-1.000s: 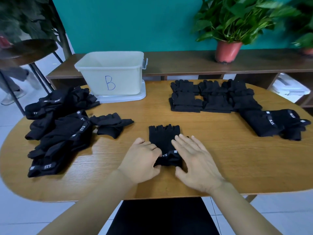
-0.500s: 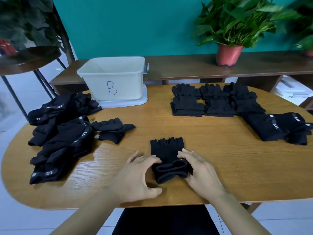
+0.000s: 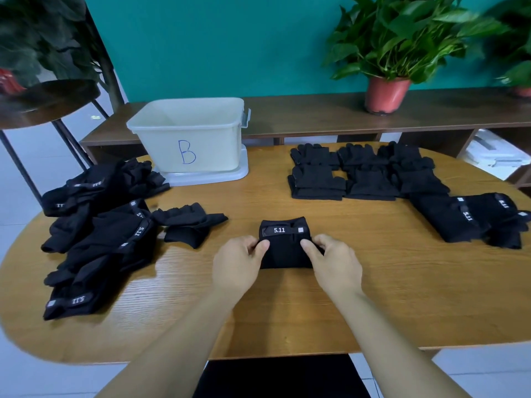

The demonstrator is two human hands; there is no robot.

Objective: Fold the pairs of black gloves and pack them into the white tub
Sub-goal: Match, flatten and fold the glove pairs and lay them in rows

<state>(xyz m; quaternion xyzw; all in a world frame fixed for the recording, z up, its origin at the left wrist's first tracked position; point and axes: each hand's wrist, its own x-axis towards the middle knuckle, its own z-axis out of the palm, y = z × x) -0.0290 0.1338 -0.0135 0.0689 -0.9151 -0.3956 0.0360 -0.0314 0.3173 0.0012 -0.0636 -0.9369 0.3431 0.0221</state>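
Observation:
A folded pair of black gloves (image 3: pixel 284 242) lies on the wooden table (image 3: pixel 344 297) in front of me, its "5.11" wrist strap facing up at the far edge. My left hand (image 3: pixel 238 265) pinches its left side and my right hand (image 3: pixel 333 264) pinches its right side. The white tub (image 3: pixel 189 136) marked "B" stands at the back left on its lid, and I see nothing inside it. A heap of unfolded black gloves (image 3: pixel 97 237) covers the left of the table. Folded pairs (image 3: pixel 362 173) sit in rows at the back right.
One loose glove (image 3: pixel 189 222) lies between the heap and my hands. More gloves (image 3: pixel 471 219) with white labels lie at the right edge. A low wooden shelf with a potted plant (image 3: pixel 388 53) runs behind the table. A dark round side table (image 3: pixel 46 101) stands at far left.
The cuff end of the gloves has been rolled away from me over the fingers, so the pair now lies folded in half with the strap on top. Both hands moved from pressing flat to pinching the sides.

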